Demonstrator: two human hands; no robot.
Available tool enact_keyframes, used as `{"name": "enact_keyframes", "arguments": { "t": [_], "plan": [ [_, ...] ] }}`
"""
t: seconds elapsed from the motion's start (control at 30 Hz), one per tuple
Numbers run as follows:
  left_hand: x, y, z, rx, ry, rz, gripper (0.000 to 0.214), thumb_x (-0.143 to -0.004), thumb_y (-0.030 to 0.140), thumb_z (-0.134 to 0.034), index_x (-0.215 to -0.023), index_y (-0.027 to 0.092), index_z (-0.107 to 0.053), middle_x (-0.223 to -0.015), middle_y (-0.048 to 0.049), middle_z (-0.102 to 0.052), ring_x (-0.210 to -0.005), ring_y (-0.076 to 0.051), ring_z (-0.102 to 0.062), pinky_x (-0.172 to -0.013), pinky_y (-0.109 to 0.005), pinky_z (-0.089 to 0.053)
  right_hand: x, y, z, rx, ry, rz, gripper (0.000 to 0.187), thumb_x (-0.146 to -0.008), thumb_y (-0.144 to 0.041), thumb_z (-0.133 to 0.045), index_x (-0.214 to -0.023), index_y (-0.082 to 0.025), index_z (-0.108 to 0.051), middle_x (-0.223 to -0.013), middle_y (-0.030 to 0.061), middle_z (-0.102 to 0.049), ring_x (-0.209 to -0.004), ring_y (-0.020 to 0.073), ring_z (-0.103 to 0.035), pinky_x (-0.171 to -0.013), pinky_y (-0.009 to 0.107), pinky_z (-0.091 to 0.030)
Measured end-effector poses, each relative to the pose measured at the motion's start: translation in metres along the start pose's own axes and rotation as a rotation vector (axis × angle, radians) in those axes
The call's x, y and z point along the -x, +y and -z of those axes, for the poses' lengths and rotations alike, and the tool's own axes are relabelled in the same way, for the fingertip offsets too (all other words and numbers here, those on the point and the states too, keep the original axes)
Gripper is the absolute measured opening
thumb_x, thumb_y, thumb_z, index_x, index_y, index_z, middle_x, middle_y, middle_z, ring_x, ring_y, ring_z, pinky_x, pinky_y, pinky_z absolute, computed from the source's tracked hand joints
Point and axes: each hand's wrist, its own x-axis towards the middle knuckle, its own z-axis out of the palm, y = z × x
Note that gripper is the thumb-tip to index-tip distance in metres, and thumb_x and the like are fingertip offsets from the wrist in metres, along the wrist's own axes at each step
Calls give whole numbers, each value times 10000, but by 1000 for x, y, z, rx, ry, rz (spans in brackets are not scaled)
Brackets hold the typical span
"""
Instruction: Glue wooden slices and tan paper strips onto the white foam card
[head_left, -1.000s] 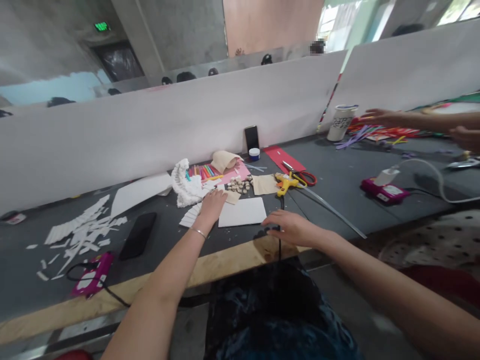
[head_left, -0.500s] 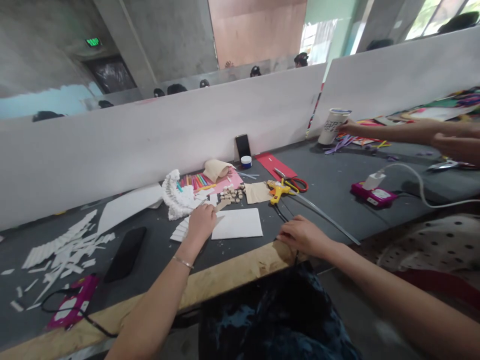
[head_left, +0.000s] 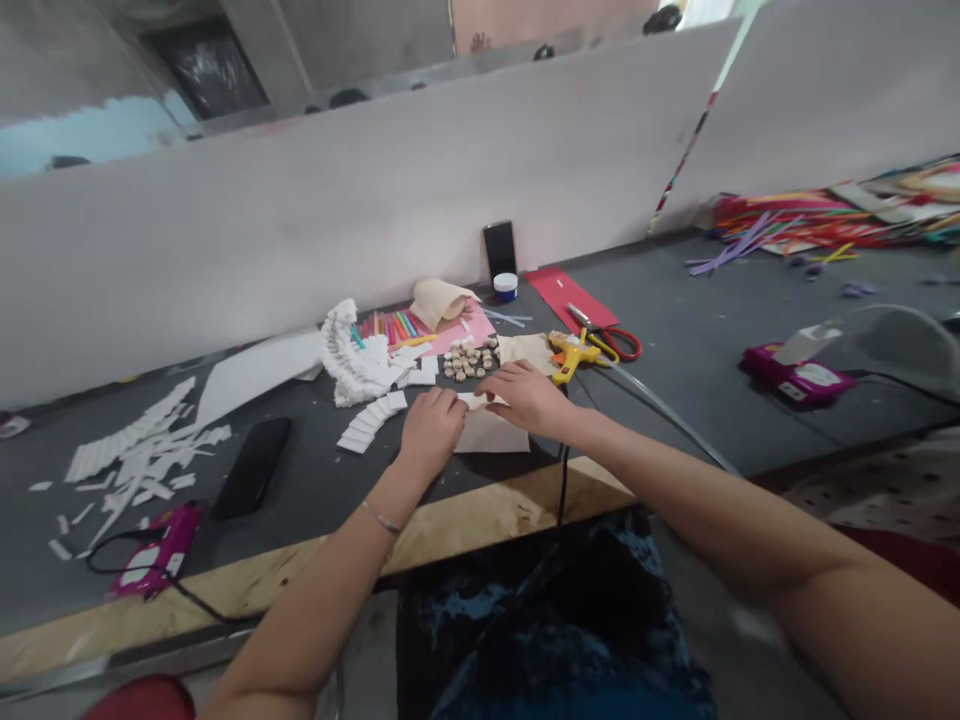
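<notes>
My left hand and my right hand meet at the middle of the grey table, their fingertips on both ends of a pale paper strip. Beneath the strip and partly hidden by my hands lies a white paper sheet. Just left of my left hand is a stepped row of white paper pieces. Round wooden discs sit just above the strip, and a yellow glue gun lies beyond my right hand. Its black cord hangs over the table edge.
A ruffled white paper piece and coloured sticks lie behind my hands. Red-handled scissors rest near a red sheet. White scraps cover the left side, and a white partition backs the table.
My right hand has moved from the table edge onto the strip, joining my left hand. The other person's arms and the white cup have left the view, and the view has shifted.
</notes>
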Motion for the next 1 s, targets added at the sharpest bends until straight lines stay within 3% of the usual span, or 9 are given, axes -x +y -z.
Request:
{"name": "enact_keyframes", "arguments": {
  "t": [0.1,0.2,0.37,0.5,0.57,0.67,1.0],
  "plan": [
    [12,-4,-9,-8,-18,-46,132,-920,173,-503,-918,184,-635,-972,-111,-629,-963,-263,-534,-791,-405,-404,8,12,-11,82,-61,82,263,-975,-234,-439,-912,-176,-687,-874,89,-670,-911,225,-542,-844,368,-332],
    [23,-7,-19,41,-22,-50,95,-910,194,-536,-926,190,-629,-927,-88,-649,-925,-253,-545,-761,-393,-391,21,16,-15,44,-56,98,235,-955,-269,-487,-1065,-175,-672,-988,95,-675,-964,233,-532,-862,362,-337],
    [24,-1,-24,138,46,40,115,-907,209,-539,-978,185,-625,-983,-79,-676,-940,-239,-570,-761,-375,-383,22,2,-23,-65,-17,4,497,-876,-424,-610,-1291,-158,-545,-1207,126,-611,-1092,279,-491,-893,391,-344],
    [25,2,-25,196,-27,19,182,-943,180,-459,-1013,195,-627,-907,-67,-691,-938,-227,-589,-787,-377,-379,13,2,-33,-7,-102,-4,194,-934,-233,-514,-1049,-177,-660,-1016,101,-656,-977,252,-501,-841,383,-324],
    [29,0,-26,207,-51,3,205,-955,171,-439,-1006,204,-635,-937,-64,-702,-958,-223,-588,-801,-376,-379,13,6,-35,15,-158,38,222,-954,-208,-465,-939,-179,-684,-906,87,-664,-911,236,-502,-814,377,-315],
    [37,-6,-27,260,-55,27,186,-937,175,-485,-995,204,-659,-1014,-68,-700,-973,-228,-578,-806,-377,-396,18,13,-34,-15,-194,83,235,-956,-223,-462,-945,-182,-693,-861,79,-670,-873,227,-501,-780,373,-311],
    [53,-16,-31,478,49,262,140,-879,213,-629,-945,261,-742,-955,-36,-672,-939,-210,-554,-801,-376,-408,23,37,-31,-417,-190,-20,160,-908,-292,-565,-896,-185,-684,-929,91,-623,-899,214,-515,-804,359,-372]
  ]
}}
